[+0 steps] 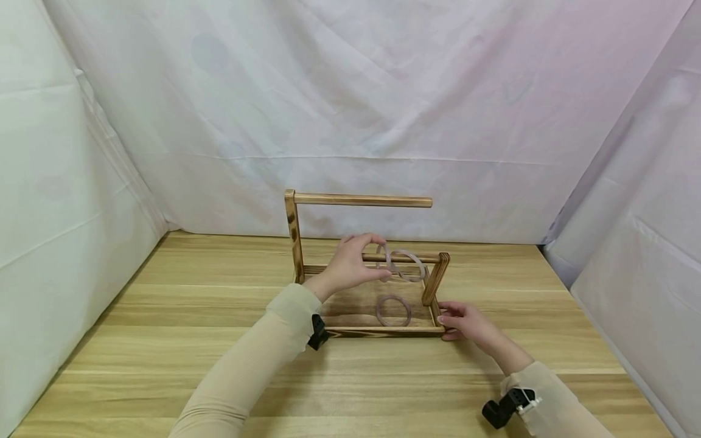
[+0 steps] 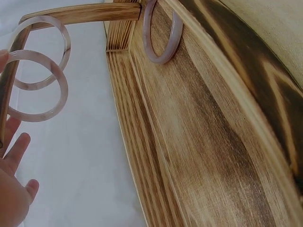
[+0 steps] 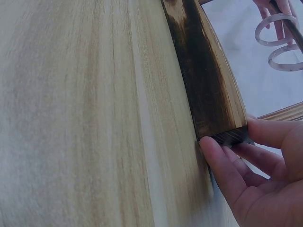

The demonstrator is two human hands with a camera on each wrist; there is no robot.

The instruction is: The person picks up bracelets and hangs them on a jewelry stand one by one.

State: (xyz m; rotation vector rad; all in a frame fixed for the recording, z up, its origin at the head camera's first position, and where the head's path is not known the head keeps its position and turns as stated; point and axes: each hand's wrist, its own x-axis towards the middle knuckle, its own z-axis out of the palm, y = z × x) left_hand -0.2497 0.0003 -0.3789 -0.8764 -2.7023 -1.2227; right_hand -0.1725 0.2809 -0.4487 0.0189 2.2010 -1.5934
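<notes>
My left hand reaches over a wooden two-bar bangle stand, thumb and fingertips pinching a pale purple bangle that encircles the lower bar. To its right, a second pale bangle hangs on that same bar; both rings show in the left wrist view. A third bangle rests in the stand's tray, by the front wall. At the tray's front right corner, my right hand grips the wood between thumb and fingers, as the right wrist view shows.
The stand's higher bar extends rightward from a tall post at the left. Wood-grain table lies around the stand. White cloth hangs behind the table and at both sides.
</notes>
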